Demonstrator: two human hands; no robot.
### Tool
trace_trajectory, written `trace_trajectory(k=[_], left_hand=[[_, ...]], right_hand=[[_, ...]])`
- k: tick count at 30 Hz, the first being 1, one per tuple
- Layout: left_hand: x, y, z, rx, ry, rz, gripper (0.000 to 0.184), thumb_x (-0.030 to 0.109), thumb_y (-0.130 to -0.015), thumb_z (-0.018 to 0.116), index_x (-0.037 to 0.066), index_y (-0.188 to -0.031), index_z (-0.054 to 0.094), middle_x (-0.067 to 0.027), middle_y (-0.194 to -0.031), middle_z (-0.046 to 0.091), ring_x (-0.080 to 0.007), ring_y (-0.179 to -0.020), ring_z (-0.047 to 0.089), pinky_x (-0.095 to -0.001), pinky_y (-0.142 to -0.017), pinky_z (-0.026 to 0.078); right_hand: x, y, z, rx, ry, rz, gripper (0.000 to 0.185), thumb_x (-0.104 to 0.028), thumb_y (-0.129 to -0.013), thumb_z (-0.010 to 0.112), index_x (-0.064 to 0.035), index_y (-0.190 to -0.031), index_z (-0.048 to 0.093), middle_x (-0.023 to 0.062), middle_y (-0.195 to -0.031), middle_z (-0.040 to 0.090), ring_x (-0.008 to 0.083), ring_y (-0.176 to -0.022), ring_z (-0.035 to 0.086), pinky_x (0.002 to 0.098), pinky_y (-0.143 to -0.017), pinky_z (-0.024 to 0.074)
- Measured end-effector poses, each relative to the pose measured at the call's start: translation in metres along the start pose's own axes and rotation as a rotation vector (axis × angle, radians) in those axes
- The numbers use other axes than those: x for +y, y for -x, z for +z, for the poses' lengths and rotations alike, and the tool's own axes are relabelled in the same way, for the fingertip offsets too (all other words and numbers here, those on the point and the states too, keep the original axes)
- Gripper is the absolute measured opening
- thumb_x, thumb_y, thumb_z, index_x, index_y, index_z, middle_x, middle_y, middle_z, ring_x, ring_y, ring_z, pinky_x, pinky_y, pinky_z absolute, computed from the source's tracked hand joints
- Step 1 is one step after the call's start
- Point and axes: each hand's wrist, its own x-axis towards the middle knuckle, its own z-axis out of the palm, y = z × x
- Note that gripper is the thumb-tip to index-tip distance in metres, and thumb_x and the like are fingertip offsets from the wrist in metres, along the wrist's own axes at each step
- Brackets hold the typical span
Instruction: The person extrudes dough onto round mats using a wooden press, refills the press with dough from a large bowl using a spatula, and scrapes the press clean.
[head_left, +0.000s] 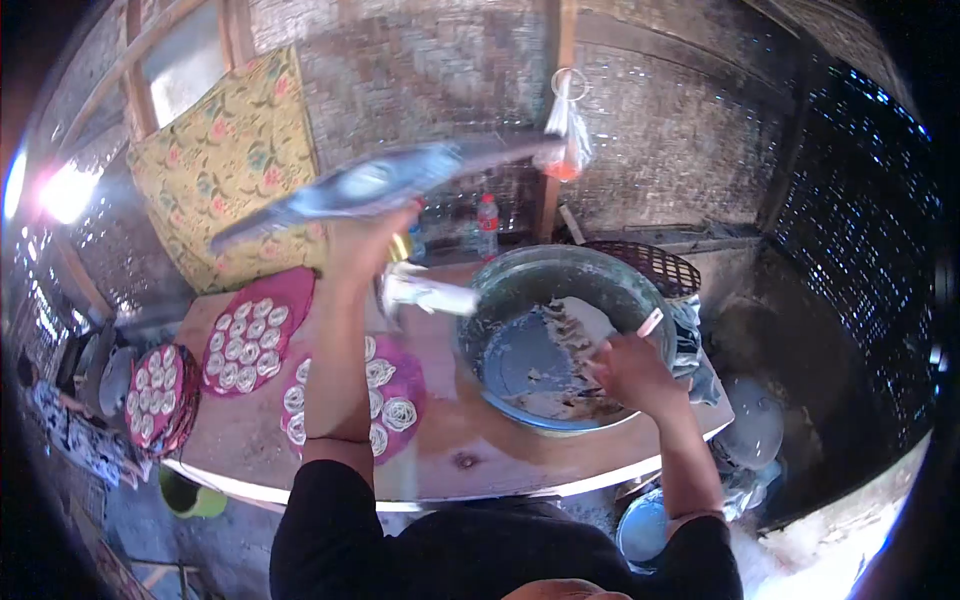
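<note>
My left hand (pixel 362 248) is raised over the table, closed around a long blue-grey tool (pixel 370 185) smeared by motion. A pale, blurred piece (pixel 430 295) hangs below that hand; how it joins the tool I cannot tell. Inside a large round basin (pixel 560 262), my right hand (pixel 635 372) is closed on a spatula, whose pale handle (pixel 651 321) sticks out above the fist; its blade is hidden. Whitish dough (pixel 583 318) clings to the basin's bottom and side. Left of the basin lies a pink round mat (pixel 408 362) with coiled white dough nests, partly behind my left forearm.
More pink mats (pixel 292 290) with nests lie farther left, and a stack of them (pixel 160 400) sits at the table's left end. Bottles (pixel 487 225) stand by the woven wall. A dark basket (pixel 650 265) and cloth (pixel 690 345) border the basin. A plastic bag (pixel 568 140) hangs above.
</note>
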Motion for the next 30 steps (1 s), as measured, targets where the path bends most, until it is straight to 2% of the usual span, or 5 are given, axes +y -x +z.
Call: trace_trajectory(k=[5,8,14,22,30], left_hand=[[-0.009,0.015,-0.037,-0.431,1.24,-0.02,0.014,0.018,-0.079,0.059,0.01,-0.082,0.049,0.0003,-0.075,0.045,-0.0126,-0.065,0.045,-0.029,-0.058,0.039],[-0.055,0.048,-0.026,-0.364,1.676,-0.329,0.02,0.025,-0.079,0.059,0.01,-0.079,0.045,0.0007,-0.073,0.04,-0.0122,-0.066,0.042,-0.0274,-0.057,0.035],[-0.153,0.096,-0.091,0.413,0.504,-0.303,0.023,0.019,-0.081,0.063,0.004,-0.098,0.058,-0.0086,-0.097,0.06,-0.018,-0.091,0.059,-0.0302,-0.079,0.048],[-0.1,0.121,-0.166,-0.553,-0.306,-0.196,0.037,0.026,-0.078,0.069,0.005,-0.106,0.059,-0.0129,-0.101,0.062,-0.0213,-0.094,0.06,-0.0337,-0.081,0.048],[-0.134,0.155,-0.23,-0.939,-0.019,-0.242,0.05,0.033,-0.072,0.075,0.005,-0.111,0.059,-0.0135,-0.101,0.064,-0.0241,-0.095,0.062,-0.036,-0.084,0.047]], right_hand=[[-0.101,-0.045,0.021,0.313,-1.233,-0.265,0.052,-0.049,-0.09,0.051,-0.0029,-0.112,0.059,0.0132,-0.109,0.061,0.0281,-0.104,0.057,0.0376,-0.09,0.0448],[-0.154,-0.063,0.068,-0.683,-2.56,-0.164,0.07,-0.062,-0.089,0.04,-0.0027,-0.124,0.051,0.0159,-0.106,0.063,0.0238,-0.094,0.063,0.0374,-0.076,0.052],[-0.189,-0.075,0.051,-0.678,-2.739,0.233,0.07,-0.063,-0.089,0.036,-0.0013,-0.117,0.051,0.0112,-0.08,0.059,0.0164,-0.054,0.054,0.0289,-0.041,0.0456],[-0.233,-0.123,0.008,0.551,-1.192,-0.331,0.088,-0.05,-0.077,0.069,0.0015,-0.135,0.026,0.0088,-0.096,0.054,0.0221,-0.074,0.059,0.0345,-0.07,0.0512],[-0.303,-0.102,-0.028,0.02,-0.816,-0.393,0.108,-0.056,-0.066,0.076,0.0031,-0.138,0.021,0.0257,-0.118,0.052,0.0364,-0.106,0.057,0.0405,-0.088,0.0469]])
